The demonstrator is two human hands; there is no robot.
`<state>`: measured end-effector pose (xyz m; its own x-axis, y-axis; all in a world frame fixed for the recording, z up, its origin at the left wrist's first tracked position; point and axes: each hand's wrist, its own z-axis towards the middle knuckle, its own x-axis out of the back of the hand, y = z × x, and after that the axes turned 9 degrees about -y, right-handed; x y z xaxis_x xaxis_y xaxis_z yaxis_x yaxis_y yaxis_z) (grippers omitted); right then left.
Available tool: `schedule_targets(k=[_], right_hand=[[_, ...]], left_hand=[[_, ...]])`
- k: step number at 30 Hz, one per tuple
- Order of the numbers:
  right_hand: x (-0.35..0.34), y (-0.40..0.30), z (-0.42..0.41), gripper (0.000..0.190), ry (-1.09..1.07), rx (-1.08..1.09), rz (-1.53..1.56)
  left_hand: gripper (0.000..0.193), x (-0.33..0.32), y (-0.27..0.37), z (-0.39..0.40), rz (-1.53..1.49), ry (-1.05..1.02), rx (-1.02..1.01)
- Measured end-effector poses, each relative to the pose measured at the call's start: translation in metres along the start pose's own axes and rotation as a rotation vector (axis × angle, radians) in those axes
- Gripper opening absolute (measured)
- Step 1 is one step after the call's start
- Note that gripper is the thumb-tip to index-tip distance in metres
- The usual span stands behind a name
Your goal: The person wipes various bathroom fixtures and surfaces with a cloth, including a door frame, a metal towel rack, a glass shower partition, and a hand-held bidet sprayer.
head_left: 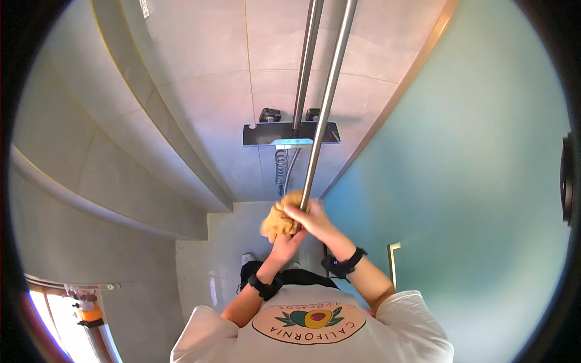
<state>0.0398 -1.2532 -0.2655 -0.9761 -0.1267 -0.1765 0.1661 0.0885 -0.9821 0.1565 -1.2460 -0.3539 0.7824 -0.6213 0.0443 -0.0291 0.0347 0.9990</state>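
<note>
Both of my hands meet in front of my chest at the lower end of a long shiny metal pole (330,84). My right hand (315,220) is closed round the pole near its end, the thumb lying across it. A bunched tan cloth (278,222) wraps about the pole's end and lies against both hands. My left hand (286,247) holds that cloth from below, partly hidden by it. Behind the pole, a black shower shelf unit (268,134) with a lit panel is fixed on the tiled wall, a second metal pipe (306,59) rising from it.
A coiled hose (281,165) hangs under the shelf. On the right stands a frosted glass door (454,159) with a metal handle (393,265). Tiled ledges (181,159) step along the left wall. At the lower left, a rack with bottles (88,308) is beside a bright window.
</note>
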Motion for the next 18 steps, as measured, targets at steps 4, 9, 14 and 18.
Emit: schedule_targets(k=[4,9,14,18], right_hand=[[-0.001,-0.120,0.028,0.025,0.051,0.380,0.203],[0.006,-0.210,0.033,0.047,-0.195,0.638,0.682],[0.006,-0.093,0.022,0.045,0.054,0.478,0.603],[0.017,-0.008,-0.015,0.045,0.037,0.206,0.783]], left_hand=[[0.027,0.004,0.013,-0.004,-0.016,-0.011,0.251],[0.040,-0.001,0.020,0.000,-0.022,0.020,0.275],[0.040,0.002,0.018,0.001,-0.004,0.012,0.298],[0.039,-0.001,0.025,0.001,-0.060,0.098,0.300]])
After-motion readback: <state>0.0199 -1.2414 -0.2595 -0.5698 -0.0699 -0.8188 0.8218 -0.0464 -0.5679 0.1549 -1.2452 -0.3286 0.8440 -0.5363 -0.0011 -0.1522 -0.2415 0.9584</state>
